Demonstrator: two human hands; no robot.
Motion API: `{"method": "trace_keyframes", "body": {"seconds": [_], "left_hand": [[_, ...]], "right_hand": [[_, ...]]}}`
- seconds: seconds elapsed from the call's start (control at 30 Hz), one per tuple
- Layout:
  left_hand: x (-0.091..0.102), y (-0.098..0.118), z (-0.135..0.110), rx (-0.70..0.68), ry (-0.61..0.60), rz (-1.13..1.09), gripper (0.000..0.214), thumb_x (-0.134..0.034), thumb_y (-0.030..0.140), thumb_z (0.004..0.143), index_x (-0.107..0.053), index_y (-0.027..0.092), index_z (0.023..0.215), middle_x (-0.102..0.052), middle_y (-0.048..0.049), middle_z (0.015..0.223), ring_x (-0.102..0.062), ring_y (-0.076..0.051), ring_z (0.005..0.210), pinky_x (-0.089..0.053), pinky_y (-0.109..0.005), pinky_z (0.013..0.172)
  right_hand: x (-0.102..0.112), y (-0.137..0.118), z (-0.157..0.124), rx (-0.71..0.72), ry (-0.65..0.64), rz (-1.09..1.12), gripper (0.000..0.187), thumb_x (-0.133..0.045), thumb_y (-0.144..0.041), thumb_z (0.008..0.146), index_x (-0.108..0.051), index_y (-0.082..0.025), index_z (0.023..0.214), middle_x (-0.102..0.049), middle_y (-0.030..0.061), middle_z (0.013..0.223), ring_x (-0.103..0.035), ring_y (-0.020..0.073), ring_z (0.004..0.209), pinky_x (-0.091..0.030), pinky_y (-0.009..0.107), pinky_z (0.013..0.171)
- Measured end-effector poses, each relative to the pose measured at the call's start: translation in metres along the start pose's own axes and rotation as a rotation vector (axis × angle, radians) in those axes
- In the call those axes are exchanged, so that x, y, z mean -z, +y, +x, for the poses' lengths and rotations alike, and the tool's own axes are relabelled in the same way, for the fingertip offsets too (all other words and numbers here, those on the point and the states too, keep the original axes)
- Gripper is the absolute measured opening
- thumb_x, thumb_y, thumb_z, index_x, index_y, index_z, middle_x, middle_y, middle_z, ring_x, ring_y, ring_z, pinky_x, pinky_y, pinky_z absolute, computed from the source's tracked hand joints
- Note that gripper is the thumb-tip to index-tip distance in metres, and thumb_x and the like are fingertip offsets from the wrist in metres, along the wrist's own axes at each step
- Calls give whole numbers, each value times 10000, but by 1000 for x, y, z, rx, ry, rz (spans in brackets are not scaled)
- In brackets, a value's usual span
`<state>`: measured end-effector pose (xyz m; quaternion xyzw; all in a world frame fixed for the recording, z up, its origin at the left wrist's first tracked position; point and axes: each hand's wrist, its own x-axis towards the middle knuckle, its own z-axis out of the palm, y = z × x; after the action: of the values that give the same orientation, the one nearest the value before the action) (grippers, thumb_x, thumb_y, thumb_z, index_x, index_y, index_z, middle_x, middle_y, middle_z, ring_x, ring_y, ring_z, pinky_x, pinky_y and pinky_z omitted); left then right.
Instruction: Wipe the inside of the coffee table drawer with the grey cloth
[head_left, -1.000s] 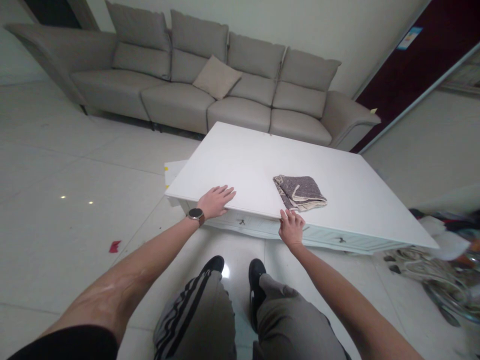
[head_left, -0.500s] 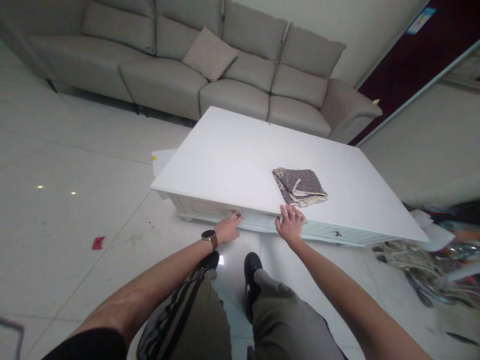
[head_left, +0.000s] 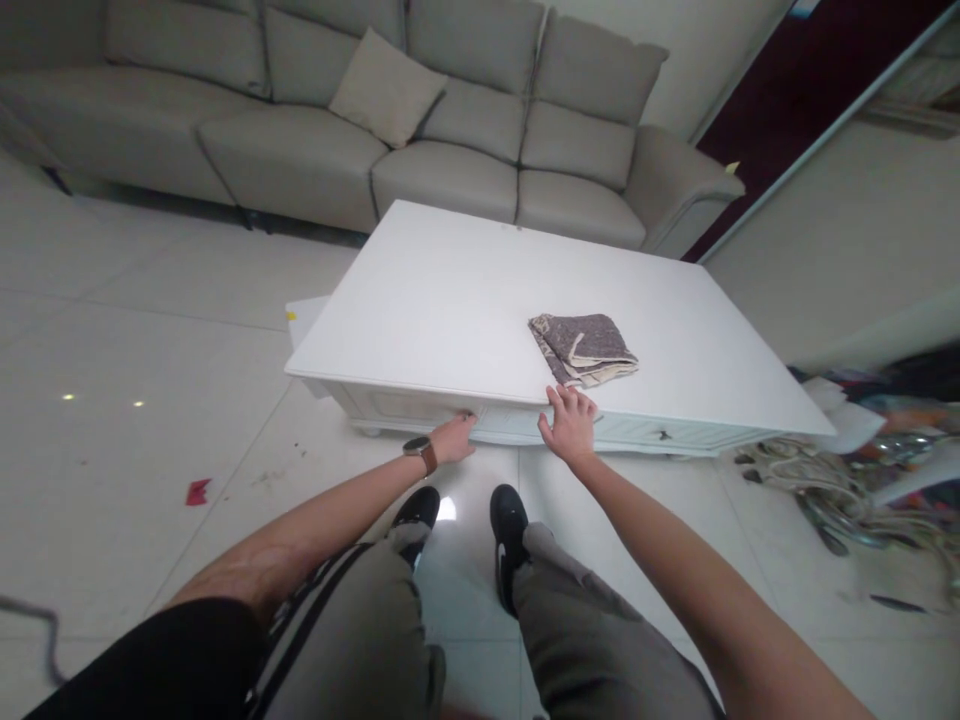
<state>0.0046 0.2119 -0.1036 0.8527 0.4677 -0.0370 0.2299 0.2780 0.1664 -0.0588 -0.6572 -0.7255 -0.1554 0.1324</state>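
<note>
A low white coffee table [head_left: 442, 290] with drawers along its front stands before me. My left hand [head_left: 452, 440], a watch [head_left: 420, 452] on its wrist, is at the table's front with its fingers closed round a small dark drawer knob [head_left: 466, 416]. My right hand [head_left: 570, 422] rests on the table's front edge, fingers apart and lying over the rim. Just beyond those fingertips a folded grey-brown cloth [head_left: 589, 345] with pale edges lies on the tabletop. Farther right on the front, another dark knob [head_left: 664, 435] shows, with no hand on it.
A long grey sofa [head_left: 450, 185] with a beige cushion [head_left: 386, 90] runs behind the table. A heap of cords and assorted items [head_left: 810, 490] lies on the floor at right. A red scrap [head_left: 198, 491] is on the tiles at left. My feet stand close before the table.
My left fingers have closed in on the drawer knob. My right hand stays at the table edge. The whole view has shifted slightly.
</note>
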Motion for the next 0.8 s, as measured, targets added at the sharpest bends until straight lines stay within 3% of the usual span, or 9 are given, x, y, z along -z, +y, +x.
{"method": "trace_keyframes", "body": {"seconds": [0.27,0.37,0.5,0.6,0.67,0.73,0.8], "left_hand": [[5,-5,6,-81,-46,22,634,-678,296,759,-504,177,1357,-583,-165,1393,-630,-286,1214,-518,-370,984],[-1,-2,-7,-64,-39,-10,651,-691,321,754,-512,178,1363,-591,-148,1396,-649,-269,1188,-519,-353,985],[1,-1,-36,-118,-53,-131,744,-709,303,759,-471,165,1450,-537,-156,1499,-558,-264,1335,-465,-358,1082],[30,-5,-63,-221,16,-215,472,-592,203,832,-618,190,1303,-674,-90,1346,-630,-212,1232,-481,-330,1059],[58,-14,-82,-247,193,-227,329,-504,179,878,-683,213,1151,-740,-48,1179,-678,-186,1096,-514,-319,999],[83,-28,-97,-213,394,-154,279,-502,221,896,-685,210,1106,-730,-55,1149,-655,-207,1112,-509,-354,1011],[98,-49,-109,-135,455,-42,289,-534,263,882,-682,195,1121,-714,-81,1164,-637,-245,1130,-507,-400,1018]], "right_hand": [[27,-7,8,17,-113,-28,583,-532,-432,895,-528,-181,1421,-546,168,1412,-392,365,1265,-308,503,999],[27,-5,8,47,-122,-37,608,-529,-434,892,-505,-171,1439,-536,171,1423,-394,367,1259,-308,512,997],[27,-8,6,40,-111,-29,605,-527,-428,895,-495,-167,1440,-535,172,1421,-402,360,1247,-309,504,993],[36,-13,8,34,-99,-31,553,-523,-418,906,-519,-168,1400,-555,170,1374,-421,352,1206,-322,487,968],[47,-13,13,82,-107,-32,436,-510,-396,924,-583,-174,1293,-596,158,1266,-449,330,1140,-336,462,945],[60,-9,23,156,-100,-25,328,-489,-367,945,-621,-183,1182,-610,143,1171,-464,312,1096,-342,441,943],[70,0,38,168,-54,-12,297,-491,-352,949,-622,-177,1149,-598,147,1167,-463,308,1107,-346,429,961]]}}
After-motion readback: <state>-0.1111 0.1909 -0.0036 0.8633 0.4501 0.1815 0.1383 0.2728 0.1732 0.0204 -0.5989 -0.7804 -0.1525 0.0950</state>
